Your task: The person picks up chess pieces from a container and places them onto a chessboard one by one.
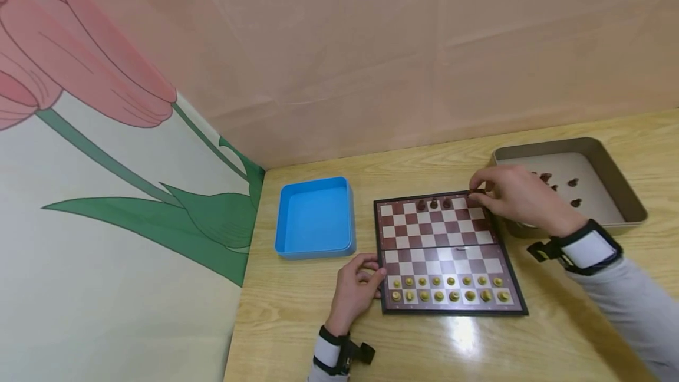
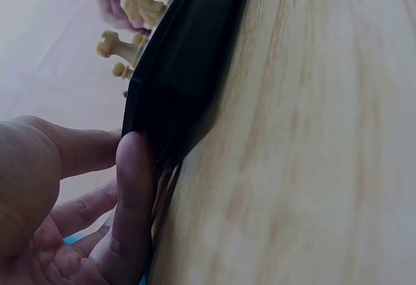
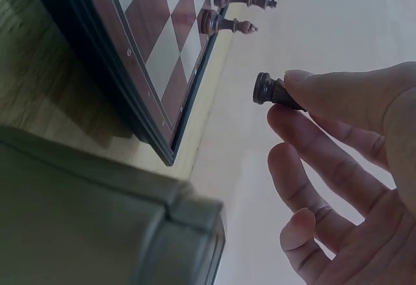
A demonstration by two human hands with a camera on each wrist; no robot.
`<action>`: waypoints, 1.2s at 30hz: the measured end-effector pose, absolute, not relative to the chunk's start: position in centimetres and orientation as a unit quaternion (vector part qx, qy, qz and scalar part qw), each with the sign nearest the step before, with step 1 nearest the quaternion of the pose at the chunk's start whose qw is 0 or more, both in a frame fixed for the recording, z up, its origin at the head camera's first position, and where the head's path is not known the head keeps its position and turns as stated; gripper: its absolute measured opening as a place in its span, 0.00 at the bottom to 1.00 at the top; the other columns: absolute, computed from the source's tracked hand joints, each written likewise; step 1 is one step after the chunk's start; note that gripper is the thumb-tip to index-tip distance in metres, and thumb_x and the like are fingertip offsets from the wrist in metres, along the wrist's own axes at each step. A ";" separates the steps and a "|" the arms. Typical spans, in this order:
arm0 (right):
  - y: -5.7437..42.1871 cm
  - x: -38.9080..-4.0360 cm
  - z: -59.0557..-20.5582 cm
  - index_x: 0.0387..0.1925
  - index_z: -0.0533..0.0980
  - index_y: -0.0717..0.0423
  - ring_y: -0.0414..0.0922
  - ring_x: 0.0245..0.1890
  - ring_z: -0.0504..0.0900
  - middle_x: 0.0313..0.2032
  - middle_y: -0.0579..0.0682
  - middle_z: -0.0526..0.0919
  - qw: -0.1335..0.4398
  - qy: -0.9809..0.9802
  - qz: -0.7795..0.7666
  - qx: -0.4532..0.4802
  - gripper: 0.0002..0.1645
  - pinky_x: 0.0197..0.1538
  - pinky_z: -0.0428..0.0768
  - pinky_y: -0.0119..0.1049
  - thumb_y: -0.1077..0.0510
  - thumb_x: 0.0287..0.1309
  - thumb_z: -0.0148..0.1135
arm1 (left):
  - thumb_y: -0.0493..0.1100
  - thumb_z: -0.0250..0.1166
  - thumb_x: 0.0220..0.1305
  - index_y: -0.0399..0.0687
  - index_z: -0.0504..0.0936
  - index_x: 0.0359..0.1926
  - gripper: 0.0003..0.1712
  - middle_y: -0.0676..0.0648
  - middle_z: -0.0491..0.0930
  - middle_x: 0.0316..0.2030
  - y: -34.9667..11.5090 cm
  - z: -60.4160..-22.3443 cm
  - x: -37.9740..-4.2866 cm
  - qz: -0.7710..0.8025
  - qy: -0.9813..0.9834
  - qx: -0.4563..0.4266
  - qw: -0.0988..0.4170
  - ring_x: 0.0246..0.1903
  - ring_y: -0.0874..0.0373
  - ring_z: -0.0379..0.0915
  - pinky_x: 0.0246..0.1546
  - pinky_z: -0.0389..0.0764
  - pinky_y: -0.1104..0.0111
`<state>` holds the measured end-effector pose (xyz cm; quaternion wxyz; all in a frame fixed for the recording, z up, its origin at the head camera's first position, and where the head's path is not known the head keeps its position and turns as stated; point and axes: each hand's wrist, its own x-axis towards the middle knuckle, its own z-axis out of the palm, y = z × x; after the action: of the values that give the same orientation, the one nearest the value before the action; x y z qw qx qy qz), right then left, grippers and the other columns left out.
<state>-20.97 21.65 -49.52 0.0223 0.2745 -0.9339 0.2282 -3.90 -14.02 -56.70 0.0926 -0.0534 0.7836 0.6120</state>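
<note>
A folding chessboard lies on the table. My left hand grips its left edge between thumb and fingers. Pinched between the thumb and index finger of my right hand is a dark chess piece, held over the board's far right corner; its upper part is hidden by the fingers. Three dark chess pieces stand along the far row, left of this hand. Two rows of cream chess pieces fill the near side, a rook and a knight among them.
Right of the board stands a grey-brown tray with several dark pieces lying in it, partly behind my right hand. A blue box sits to the board's left. Behind the wooden table rises a cloth-covered wall.
</note>
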 end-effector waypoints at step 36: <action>20.0 -22.1 -51.8 0.39 0.88 0.48 0.39 0.31 0.84 0.36 0.45 0.90 -0.013 -0.927 0.206 0.315 0.09 0.32 0.85 0.41 0.63 0.59 0.78 | 0.43 0.72 0.73 0.49 0.84 0.62 0.19 0.50 0.85 0.44 -14.0 -56.8 -4.0 0.611 0.784 -0.059 0.097 0.27 0.63 0.85 0.24 0.90 0.68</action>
<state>-22.05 19.96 -51.76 -0.0126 0.3146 -0.9266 0.2057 -4.03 -14.04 -56.80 0.0973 -0.0593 0.7836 0.6107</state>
